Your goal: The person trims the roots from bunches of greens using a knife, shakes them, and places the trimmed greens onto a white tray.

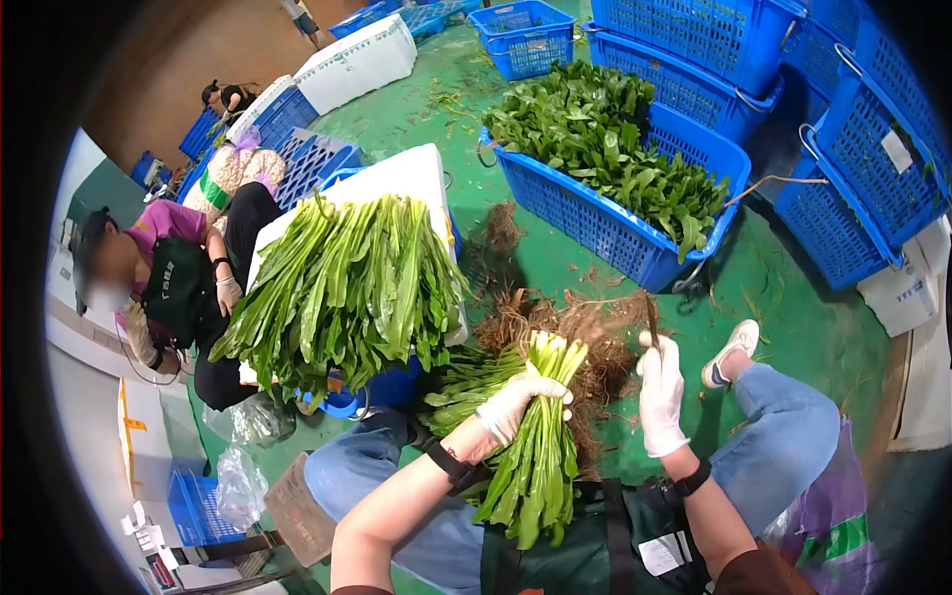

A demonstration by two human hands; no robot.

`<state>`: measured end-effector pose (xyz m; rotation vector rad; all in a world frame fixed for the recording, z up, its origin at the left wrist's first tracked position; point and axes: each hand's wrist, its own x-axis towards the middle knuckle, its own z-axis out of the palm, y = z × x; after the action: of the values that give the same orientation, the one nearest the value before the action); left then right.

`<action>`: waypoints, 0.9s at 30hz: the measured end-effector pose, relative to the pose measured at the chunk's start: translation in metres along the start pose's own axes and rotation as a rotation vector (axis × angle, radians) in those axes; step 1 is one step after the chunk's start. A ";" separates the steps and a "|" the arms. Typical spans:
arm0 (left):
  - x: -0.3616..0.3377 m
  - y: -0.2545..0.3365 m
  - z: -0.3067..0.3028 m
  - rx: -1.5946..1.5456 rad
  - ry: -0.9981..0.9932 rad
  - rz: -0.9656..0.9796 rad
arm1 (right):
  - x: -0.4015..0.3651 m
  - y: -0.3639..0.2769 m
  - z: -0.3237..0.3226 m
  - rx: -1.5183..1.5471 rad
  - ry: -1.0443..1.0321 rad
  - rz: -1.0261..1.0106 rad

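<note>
My left hand [516, 405], in a white glove, is closed around a bunch of long-leaved greens [535, 471]. The pale cut-looking stem ends point away from me, and the leaves hang toward my lap. In my gloved right hand [660, 392] is a knife [652, 319], its narrow dark blade pointing up and away, apart from the bunch. Brown roots [585, 332] lie heaped on the floor just beyond both hands. More loose greens [466, 387] lie left of my left hand. A large stack of greens [342, 288] rests on a white foam lid [421, 174] to the left.
A blue crate [595, 213] of leafy plants stands ahead. Stacked blue crates [684, 50] rise at the back right. A person [174, 258] sits at the left, near a sack [243, 174]. A purple bag [833, 506] lies by my right leg.
</note>
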<state>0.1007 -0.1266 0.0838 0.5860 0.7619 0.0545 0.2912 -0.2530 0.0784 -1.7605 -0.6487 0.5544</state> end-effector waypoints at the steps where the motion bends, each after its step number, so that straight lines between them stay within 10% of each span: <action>1: -0.009 0.008 0.010 -0.021 0.051 0.003 | -0.004 0.006 -0.001 -0.002 -0.006 -0.007; 5: -0.021 0.014 0.019 -0.010 0.077 -0.066 | -0.017 0.012 0.006 -0.211 -0.097 -0.541; 11: -0.010 0.001 0.012 0.014 0.019 -0.134 | -0.016 0.009 0.011 -0.335 -0.160 -0.587; 17: -0.017 -0.004 0.022 -0.366 -0.298 -0.253 | -0.018 0.067 0.011 -0.349 -0.142 -0.584; 21: -0.027 0.008 0.021 -0.140 -0.315 -0.076 | 0.002 0.132 0.000 -0.625 -0.265 -0.002; 27: -0.005 0.001 0.014 0.338 0.112 0.147 | -0.010 0.017 -0.002 -0.282 -0.078 -0.584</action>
<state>0.1062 -0.1338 0.0956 0.9664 0.8422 0.0954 0.2877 -0.2642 0.0631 -1.6970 -1.2879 0.1287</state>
